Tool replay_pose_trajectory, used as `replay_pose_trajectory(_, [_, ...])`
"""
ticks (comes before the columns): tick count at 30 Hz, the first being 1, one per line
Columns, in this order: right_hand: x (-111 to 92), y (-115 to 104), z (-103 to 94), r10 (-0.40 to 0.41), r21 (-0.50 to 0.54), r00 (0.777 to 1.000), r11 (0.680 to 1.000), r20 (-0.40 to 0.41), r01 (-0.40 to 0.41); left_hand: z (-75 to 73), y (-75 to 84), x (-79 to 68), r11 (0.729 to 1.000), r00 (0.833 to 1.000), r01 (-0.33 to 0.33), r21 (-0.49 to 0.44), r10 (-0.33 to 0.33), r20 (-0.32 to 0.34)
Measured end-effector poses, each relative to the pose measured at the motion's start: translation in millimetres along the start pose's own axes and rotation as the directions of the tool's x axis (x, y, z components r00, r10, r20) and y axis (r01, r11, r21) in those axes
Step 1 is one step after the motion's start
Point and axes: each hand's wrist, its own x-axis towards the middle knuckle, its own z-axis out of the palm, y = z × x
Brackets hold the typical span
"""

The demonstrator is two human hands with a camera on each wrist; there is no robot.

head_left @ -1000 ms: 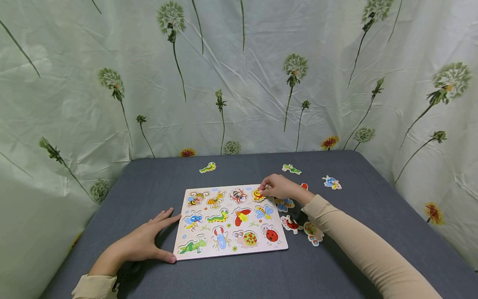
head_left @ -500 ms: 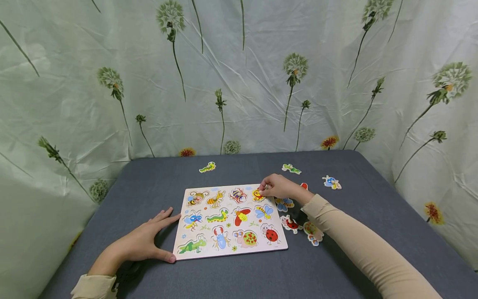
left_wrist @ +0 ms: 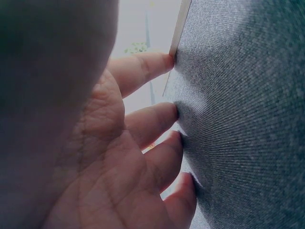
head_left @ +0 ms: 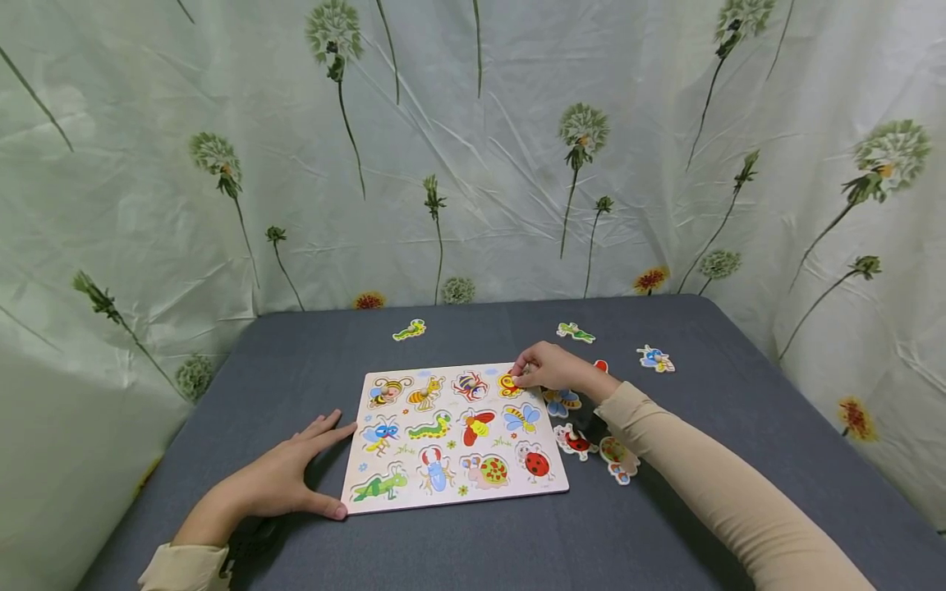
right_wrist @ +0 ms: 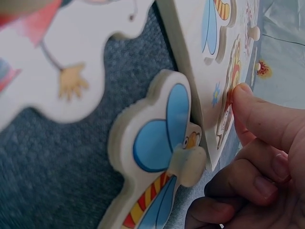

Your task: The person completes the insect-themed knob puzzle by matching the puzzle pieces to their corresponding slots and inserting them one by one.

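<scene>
A wooden peg puzzle board (head_left: 402, 500) with insect pictures lies flat on the table. My left hand (head_left: 284, 476) has its fingers spread, the thumb and index fingertips touching the board's left edge. At the far right corner, my right hand (head_left: 550, 367) pinches the yellow and red butterfly piece (head_left: 507, 383); the fingers partly cover it. The right wrist view shows my thumb (right_wrist: 245, 93) against that piece, level with its cutout. Just right of the board lie a blue-winged dragonfly piece (right_wrist: 152, 143) with a knob, a ladybird piece (head_left: 575, 442) and a snail piece (head_left: 613, 451).
Behind the board lie a caterpillar piece (head_left: 409, 331) and a green grasshopper piece (head_left: 576, 332). A blue insect piece (head_left: 655, 359) sits farther right. A red piece (head_left: 602, 365) is mostly hidden by my right wrist. Floral curtains surround the dark table (head_left: 466, 550).
Both hands keep their places at the board and the pieces lie as before. Only the head view has shifted very slightly.
</scene>
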Motion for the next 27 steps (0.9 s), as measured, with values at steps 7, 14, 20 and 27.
replay_pose_trajectory(7, [-0.7,0.2,-0.9,0.008,0.011,1.0,1.0,-0.003,-0.008,0.3,-0.8,0.7,1.0,1.0,-0.001,0.004,0.001,-0.002])
replay_pose_trajectory(14, [-0.8,1.2,-1.8,-0.002,0.004,1.0,1.0,-0.007,0.002,0.6,-0.3,0.6,1.0,1.0,0.003,0.001,-0.003,-0.002])
replay_pose_trajectory(20, [-1.9,4.1,-4.9,-0.033,-0.013,0.999,0.999,0.002,0.033,0.4,-1.2,1.5,1.0,1.0,-0.003,0.004,0.003,0.001])
replay_pose_trajectory(27, [-6.0,8.1,-12.7,-0.039,-0.004,0.999,0.999,-0.004,0.039,0.3,-1.0,2.1,1.0,1.0,-0.006,0.002,0.006,0.001])
